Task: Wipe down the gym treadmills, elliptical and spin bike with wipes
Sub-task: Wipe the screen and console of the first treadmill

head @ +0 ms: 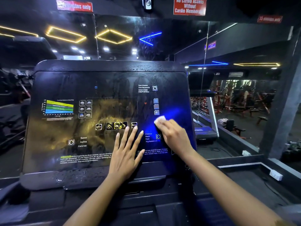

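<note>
The right hand (pixel 172 134) presses a white wipe (pixel 160 119) onto the treadmill console (pixel 65 82), grip pinching it; the left hand (pixel 126 149) lies flat, fingers spread, under the "OK" button (pixel 116 126). Labels read "Speed", "Incline", "Calories"; a red sign (pixel 189 6) says "No Cardio Access"

Two hands (pixel 125 154) (pixel 172 132), one wipe (pixel 160 119), one console (pixel 65 82)

— Can you read that warning text (pixel 112 156) on the console?
— Partly; the left hand (pixel 125 154) covers its middle. And most of the wipe (pixel 160 119) is hidden under the right hand (pixel 174 136).
</note>
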{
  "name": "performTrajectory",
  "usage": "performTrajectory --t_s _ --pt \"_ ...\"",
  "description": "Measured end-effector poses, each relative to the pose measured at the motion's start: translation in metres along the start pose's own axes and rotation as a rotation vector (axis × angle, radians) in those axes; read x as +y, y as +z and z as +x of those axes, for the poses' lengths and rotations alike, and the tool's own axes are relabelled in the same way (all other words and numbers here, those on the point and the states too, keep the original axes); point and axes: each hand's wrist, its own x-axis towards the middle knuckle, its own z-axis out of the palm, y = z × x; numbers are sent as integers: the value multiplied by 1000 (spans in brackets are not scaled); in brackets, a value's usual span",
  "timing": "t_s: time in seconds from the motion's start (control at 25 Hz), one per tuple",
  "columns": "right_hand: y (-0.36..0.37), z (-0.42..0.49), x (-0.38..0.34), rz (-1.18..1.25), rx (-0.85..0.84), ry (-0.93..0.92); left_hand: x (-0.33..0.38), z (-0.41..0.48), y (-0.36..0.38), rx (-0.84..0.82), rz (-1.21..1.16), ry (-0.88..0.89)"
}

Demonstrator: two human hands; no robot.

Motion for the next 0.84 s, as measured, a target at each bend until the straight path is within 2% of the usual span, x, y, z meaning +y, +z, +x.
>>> performTrajectory --t_s 0.2,0.32,0.48,0.56,0.68,0.84 --pt "-6 -93 -20 98 -57 -67 1 -3 1 13 40 9" --pt "-18 -104 -15 164 -92 -64 1 -4 2 15 38 9" --pt "-32 -50 35 54 39 143 1 -4 0 14 34 5" --pt "-31 -48 50 -19 33 152 2 -4 0 12 28 2" --pt "-28 -94 42 -54 -22 144 2 -4 1 9 16 -4" --pt "-35 -131 -1 4 -71 384 2 -4 2 3 19 0"
